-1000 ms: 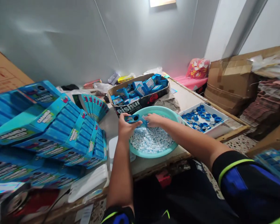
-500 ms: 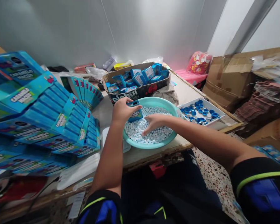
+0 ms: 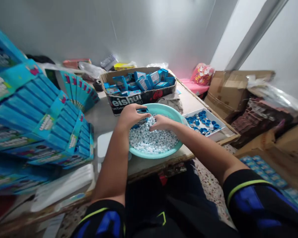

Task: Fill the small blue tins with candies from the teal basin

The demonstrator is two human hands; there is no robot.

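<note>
A turquoise basin on the table holds a heap of small white and pale blue candies. Over its left side, my left hand grips a small blue candy box, mostly covered by fingers and candies. The box is upright, with its opening upward. My right hand is curled close to the box, with a clump of candies at its fingers. Its fingertips are partly hidden among the candies.
Behind the basin stands a carton full of small blue boxes. A white tray of blue caps sits at right. Stacked blue display boxes rise at left, near a white plastic lid. Cardboard boxes stand beyond the table's right edge.
My right hand has gone from the basin's middle up to the box, bringing candies with it. My left hand still grips the box. The head view has shifted slightly right.
</note>
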